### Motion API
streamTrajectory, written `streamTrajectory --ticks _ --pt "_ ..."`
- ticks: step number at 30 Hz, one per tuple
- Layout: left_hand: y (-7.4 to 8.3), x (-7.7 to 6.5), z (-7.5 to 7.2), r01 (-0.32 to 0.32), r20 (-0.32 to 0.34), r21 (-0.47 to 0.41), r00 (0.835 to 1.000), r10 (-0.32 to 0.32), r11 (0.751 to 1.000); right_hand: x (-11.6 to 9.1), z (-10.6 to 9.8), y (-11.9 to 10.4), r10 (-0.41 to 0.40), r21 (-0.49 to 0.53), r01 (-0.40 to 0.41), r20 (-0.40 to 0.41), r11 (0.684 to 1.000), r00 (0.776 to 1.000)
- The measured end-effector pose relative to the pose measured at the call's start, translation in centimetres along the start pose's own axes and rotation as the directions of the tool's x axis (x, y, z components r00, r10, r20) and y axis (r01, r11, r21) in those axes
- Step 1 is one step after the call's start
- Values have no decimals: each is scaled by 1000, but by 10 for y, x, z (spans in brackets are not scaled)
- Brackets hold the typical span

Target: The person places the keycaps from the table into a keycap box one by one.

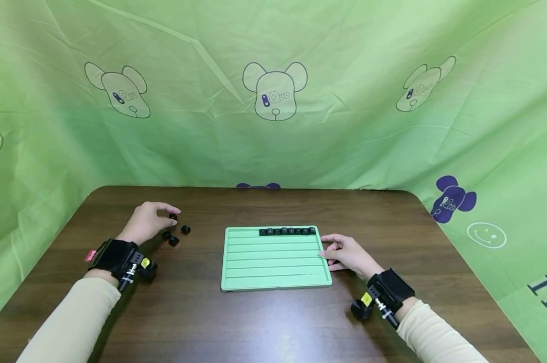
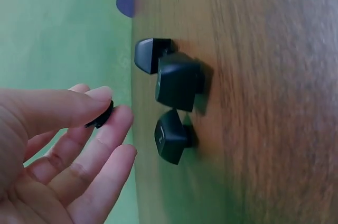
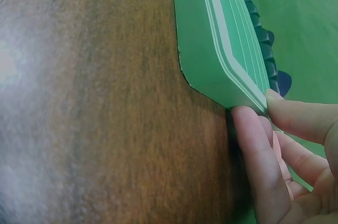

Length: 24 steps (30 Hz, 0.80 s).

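Between thumb and fingers, my left hand (image 1: pixel 147 222) pinches a small black keycap (image 2: pixel 100 118) at the left of the table. Three loose black keycaps (image 2: pixel 179 82) lie close by on the wood, tipped at different angles. A light green grooved board (image 1: pixel 273 259) lies flat in the middle. Along its top groove, toward the right end, runs a row of several black keycaps (image 1: pixel 287 231) side by side. My right hand (image 1: pixel 348 254) grips the board's right edge, thumb on the rim and fingers against the side wall (image 3: pixel 211 84).
The brown wooden table (image 1: pixel 187 322) is bounded at the back and sides by a green curtain (image 1: pixel 200 136) printed with bear heads. Each wrist wears a black strap with a small camera, the left camera (image 1: pixel 147 269) hanging low over the table.
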<state>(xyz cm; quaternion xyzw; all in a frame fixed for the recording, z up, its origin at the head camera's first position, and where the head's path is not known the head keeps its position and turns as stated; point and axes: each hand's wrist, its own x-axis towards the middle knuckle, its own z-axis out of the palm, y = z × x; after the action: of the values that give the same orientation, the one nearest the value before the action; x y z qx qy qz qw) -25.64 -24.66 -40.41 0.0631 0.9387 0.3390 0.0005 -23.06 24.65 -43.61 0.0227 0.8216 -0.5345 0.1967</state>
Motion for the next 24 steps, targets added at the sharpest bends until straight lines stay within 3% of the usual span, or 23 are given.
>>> streamTrajectory --ticks 12,24 --pt "13 2 6 19 -8 -30 1000 -19 999 1 1 -1 8 -6 -8 -11 1000 1000" --pt "38 2 28 24 36 -95 999 -21 995 0 1 1 1 -14 -1 -22 1000 1000"
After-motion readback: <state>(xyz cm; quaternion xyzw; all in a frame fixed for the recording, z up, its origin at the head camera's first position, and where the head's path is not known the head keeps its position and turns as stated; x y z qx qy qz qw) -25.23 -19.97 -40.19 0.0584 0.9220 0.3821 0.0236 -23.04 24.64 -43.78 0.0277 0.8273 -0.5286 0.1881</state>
